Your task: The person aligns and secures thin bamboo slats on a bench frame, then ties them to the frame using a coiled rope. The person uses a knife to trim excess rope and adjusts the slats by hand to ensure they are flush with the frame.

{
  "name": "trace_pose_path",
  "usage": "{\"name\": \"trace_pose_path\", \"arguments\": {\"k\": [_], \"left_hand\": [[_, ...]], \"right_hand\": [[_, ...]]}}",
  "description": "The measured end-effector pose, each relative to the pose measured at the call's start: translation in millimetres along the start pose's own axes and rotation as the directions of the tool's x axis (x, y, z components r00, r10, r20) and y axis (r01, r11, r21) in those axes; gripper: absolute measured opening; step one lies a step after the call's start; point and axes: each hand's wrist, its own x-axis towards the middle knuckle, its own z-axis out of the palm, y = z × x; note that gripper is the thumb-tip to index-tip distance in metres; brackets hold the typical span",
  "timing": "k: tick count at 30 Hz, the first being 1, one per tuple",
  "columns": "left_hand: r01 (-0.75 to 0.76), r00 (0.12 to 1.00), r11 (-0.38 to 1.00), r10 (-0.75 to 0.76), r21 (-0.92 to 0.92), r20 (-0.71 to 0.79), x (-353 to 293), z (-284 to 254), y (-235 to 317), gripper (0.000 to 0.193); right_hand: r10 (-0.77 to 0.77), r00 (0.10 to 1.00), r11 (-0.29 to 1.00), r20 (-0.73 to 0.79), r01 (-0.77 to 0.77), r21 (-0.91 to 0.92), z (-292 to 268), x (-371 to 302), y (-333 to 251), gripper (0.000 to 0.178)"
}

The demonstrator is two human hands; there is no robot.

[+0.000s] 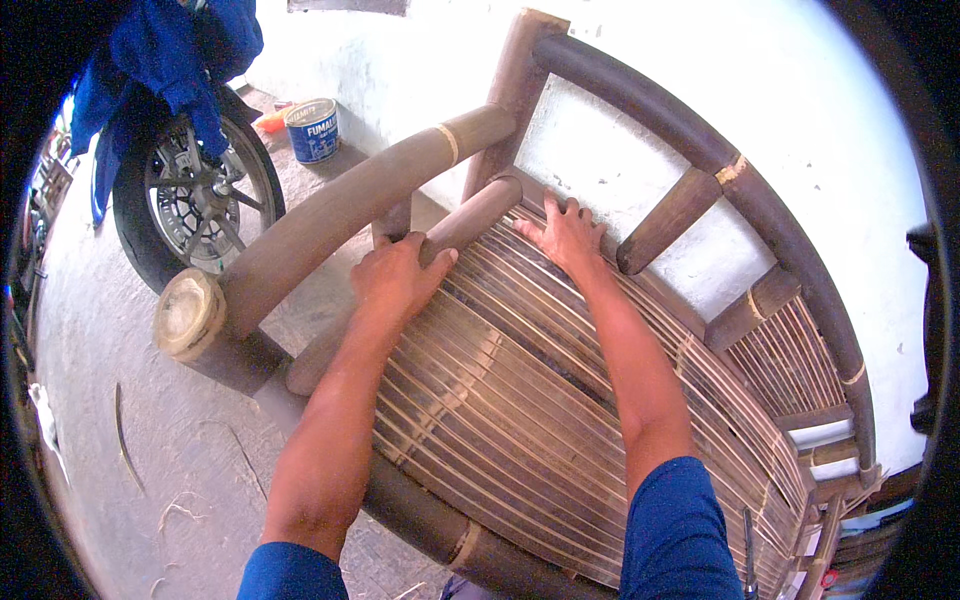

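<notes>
The bamboo bench filled the centre and the right of the frame, with its slatted seat running from the upper middle down to the lower right. The left hand lay over the round end rail, just left of centre; its thumb stood apart from the fingers, whose tips were hidden, so I cannot tell if they were gripping the rail. The right hand, in the upper middle, had its fingers spread widely near the back corner of the seat, and no loose thing could be seen in it.

In my judgement, the step in hand was the fitting or the checking of the slats against this end rail. The next move seemed to call for even pressure from both palms, with the slat ends kept in line and the fingertips out of the gaps. A motorcycle wheel and a blue can stood apart, at the upper left.
</notes>
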Motion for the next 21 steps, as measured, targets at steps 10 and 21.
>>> {"name": "trace_pose_path", "arguments": {"k": [10,21], "left_hand": [[0.006,0.997,1.0,-0.004,-0.03,0.072,-3,-8,2,0.059],[-0.014,1.0,1.0,0.014,-0.007,0.012,-5,-3,-1,0.058]], "right_hand": [[0.013,0.996,0.999,-0.088,-0.016,-0.029,12,1,-3,0.094],[-0.018,1.0,1.0,-0.021,0.019,0.005,11,17,6,0.1]]}}
